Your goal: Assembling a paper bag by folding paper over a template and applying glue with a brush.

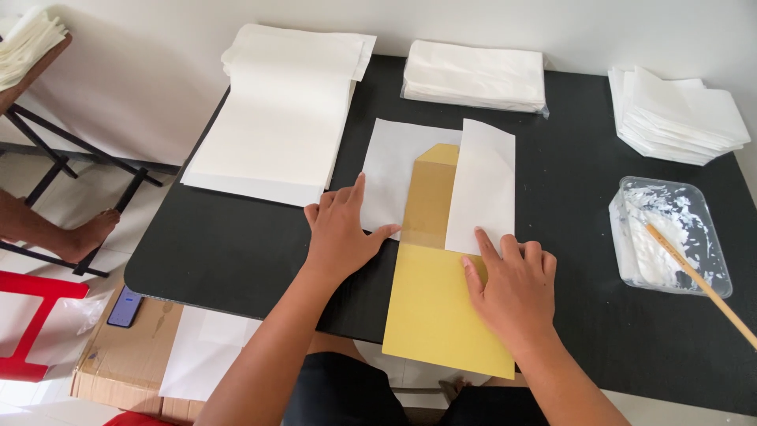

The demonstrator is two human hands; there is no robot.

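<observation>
Both hands flat, fingers spread, nothing grasped: right hand presses yellow template, left hand holds paper. Folding step, apparently; next: crease right flap.

White paper, yellow template, black table

This looks like a small home workshop for making paper goods by hand. A black bench against a plain white wall carries stacks of white paper sheets, a wrapped bundle of folded paper and a plastic tray of white paste with a brush. A cardboard box sits on the tiled floor beside a red stool.
</observation>
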